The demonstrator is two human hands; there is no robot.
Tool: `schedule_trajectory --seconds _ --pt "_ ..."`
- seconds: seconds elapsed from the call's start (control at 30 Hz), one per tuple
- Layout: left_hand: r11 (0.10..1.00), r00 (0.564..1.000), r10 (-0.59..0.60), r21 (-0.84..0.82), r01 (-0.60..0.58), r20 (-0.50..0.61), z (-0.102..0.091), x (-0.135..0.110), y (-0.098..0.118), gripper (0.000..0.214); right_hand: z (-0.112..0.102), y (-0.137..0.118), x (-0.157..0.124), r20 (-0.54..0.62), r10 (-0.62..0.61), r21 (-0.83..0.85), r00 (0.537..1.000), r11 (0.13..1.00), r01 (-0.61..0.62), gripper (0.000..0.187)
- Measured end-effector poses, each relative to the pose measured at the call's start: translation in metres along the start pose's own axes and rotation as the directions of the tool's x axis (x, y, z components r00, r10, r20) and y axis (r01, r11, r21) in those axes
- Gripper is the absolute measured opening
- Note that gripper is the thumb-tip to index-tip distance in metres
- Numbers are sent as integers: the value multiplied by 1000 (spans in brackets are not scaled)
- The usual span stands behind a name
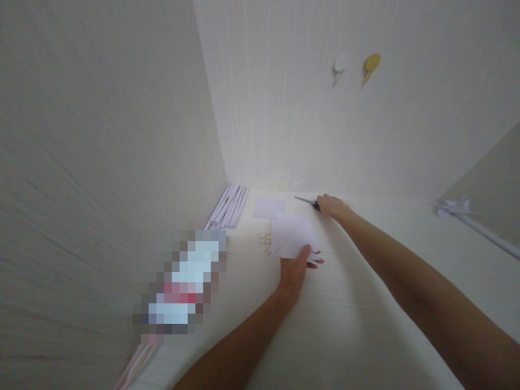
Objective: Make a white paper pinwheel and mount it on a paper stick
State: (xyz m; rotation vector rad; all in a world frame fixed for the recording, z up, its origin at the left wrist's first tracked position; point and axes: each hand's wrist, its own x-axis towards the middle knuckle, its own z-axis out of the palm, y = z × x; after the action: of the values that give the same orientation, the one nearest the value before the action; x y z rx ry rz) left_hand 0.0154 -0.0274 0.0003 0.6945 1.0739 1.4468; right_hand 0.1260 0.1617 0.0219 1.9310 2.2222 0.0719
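Observation:
My left hand [296,271] grips a few sheets of white paper [293,234], thumb on top and fingertips showing beneath the right edge. Farther back and to the right, my right hand [330,206] is closed around the handles of a pair of scissors [304,201]. Their blades point left, low over the white surface, and look nearly together. Behind the held sheets lies a flat rectangle of paper [268,207]. Several small, pale, curled pieces [266,241], too small to name, lie just left of the sheets.
Long folded paper strips [229,207] are piled at the back left corner. A blurred-out rectangular object [189,279] lies along the left wall. A white and a yellow hook [371,62] are on the back wall. At right is a white rod [487,233] with crumpled white material at its end.

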Motion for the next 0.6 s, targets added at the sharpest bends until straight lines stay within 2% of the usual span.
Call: schedule_trajectory --seconds 0.3,0.47,0.6 --pt "1000 1000 4 5 -4 -4 0 1 0 11 -5 -3 -13 -67 -2 40 998 999 4 26" --pt "1000 1000 2 -2 -2 -3 -1 1 -2 11 -9 5 -24 -183 12 143 983 990 15 29" --pt "1000 1000 6 -2 -6 -5 -2 2 -4 12 -8 13 -46 -251 -5 267 968 961 75 30"
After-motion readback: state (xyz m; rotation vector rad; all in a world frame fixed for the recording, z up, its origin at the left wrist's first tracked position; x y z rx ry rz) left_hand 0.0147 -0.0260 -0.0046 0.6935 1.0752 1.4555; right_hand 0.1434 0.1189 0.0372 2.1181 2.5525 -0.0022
